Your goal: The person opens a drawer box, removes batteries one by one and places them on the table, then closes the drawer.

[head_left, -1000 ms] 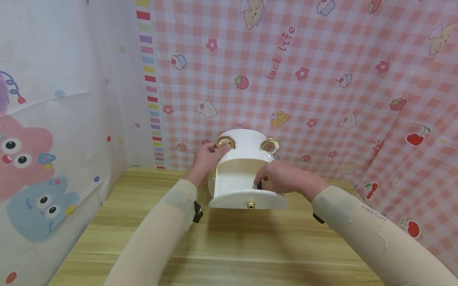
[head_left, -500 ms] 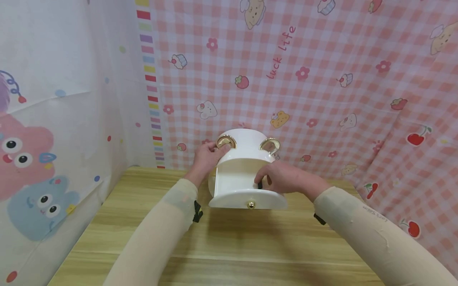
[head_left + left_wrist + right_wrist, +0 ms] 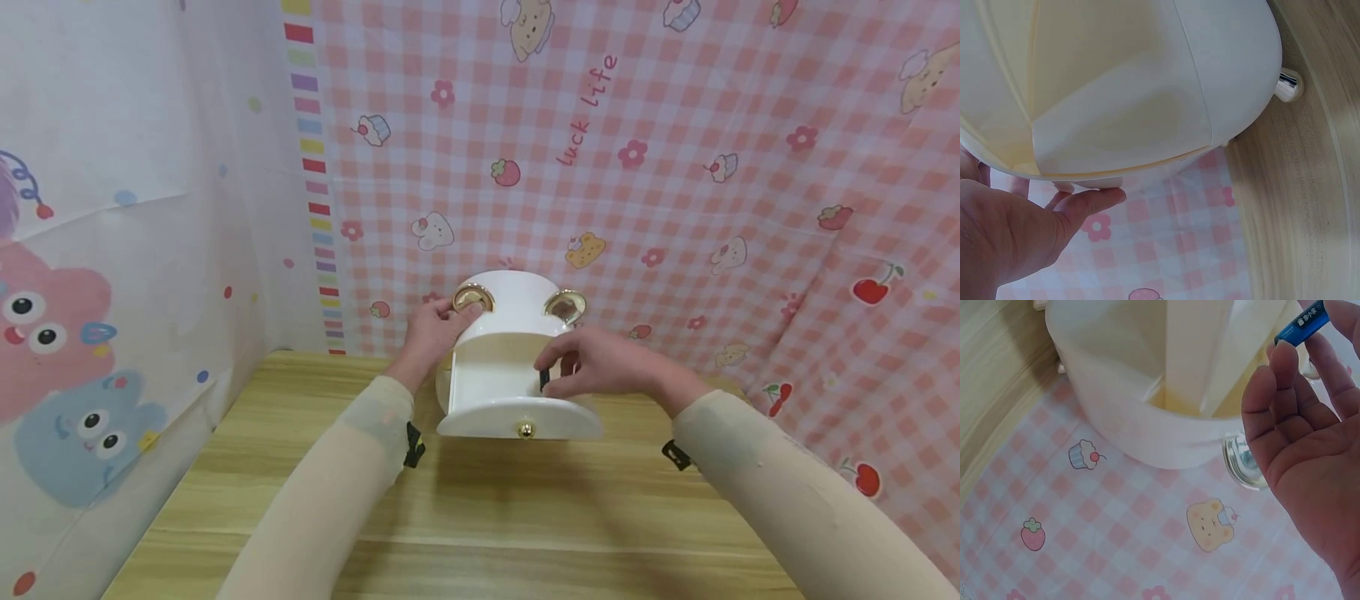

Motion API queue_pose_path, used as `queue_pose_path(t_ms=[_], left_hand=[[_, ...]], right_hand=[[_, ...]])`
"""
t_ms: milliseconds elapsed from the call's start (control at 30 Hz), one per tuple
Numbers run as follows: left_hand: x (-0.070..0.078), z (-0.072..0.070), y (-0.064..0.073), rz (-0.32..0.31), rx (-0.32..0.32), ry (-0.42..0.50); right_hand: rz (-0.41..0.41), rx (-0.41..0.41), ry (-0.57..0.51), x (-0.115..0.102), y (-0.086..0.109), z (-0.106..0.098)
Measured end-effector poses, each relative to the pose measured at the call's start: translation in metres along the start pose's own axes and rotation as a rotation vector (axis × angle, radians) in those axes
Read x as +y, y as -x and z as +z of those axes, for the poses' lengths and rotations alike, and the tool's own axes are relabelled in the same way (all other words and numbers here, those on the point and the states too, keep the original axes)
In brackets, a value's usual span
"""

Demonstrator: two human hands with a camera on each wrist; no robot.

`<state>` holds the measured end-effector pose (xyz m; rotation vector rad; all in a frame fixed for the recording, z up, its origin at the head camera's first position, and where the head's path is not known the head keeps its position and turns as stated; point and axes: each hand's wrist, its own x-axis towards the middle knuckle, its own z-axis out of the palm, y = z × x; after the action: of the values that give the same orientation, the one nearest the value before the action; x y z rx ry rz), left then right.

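Observation:
A white storage box [image 3: 513,292] with a rounded front and gold ring-shaped ears stands at the back of the table. Its lower drawer [image 3: 480,418], with a gold knob, is pulled out. My left hand [image 3: 437,335] pinches the box at its left gold ear [image 3: 474,297]; in the left wrist view its fingers pass partly behind the box wall. My right hand [image 3: 603,364] is over the drawer's right side. Between thumb and fingertips it pinches a small blue and black battery [image 3: 1302,325] with white print, dark in the head view [image 3: 544,380].
The wooden table [image 3: 465,517] reaches toward me in front of the drawer. A pink checked cloth [image 3: 480,125] hangs close behind the box, and a white cartoon-printed cloth [image 3: 135,250] is on the left. The right gold ear [image 3: 566,307] sits just above my right hand.
My right hand has lifted and shifted slightly right, bringing the battery up from the drawer's right side. The left hand and the box have stayed put.

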<state>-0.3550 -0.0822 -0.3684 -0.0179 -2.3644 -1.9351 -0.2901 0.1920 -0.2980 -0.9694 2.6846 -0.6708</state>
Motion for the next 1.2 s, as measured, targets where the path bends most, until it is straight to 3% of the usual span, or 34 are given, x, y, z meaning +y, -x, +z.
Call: queue_pose_path(t_ms=[300,600,800,1000,1200], left_hand=[[-0.002,-0.001,0.001,-0.012,0.001,-0.012],[-0.001,0.000,0.001,0.002,-0.003,-0.028],[-0.002,0.000,0.000,0.010,-0.006,-0.030],[-0.003,-0.001,-0.001,0.001,-0.008,-0.015],[-0.003,-0.001,-0.001,0.016,-0.007,-0.027]], right_hand=[[-0.024,0.084,-0.048,0.003,0.014,-0.013],[0.065,0.226,-0.093,0.025,0.045,-0.026],[0.123,0.277,-0.075,0.041,0.061,-0.028],[0.205,0.275,0.072,0.058,0.068,-0.021],[0.213,0.262,0.254,0.073,0.068,-0.010]])
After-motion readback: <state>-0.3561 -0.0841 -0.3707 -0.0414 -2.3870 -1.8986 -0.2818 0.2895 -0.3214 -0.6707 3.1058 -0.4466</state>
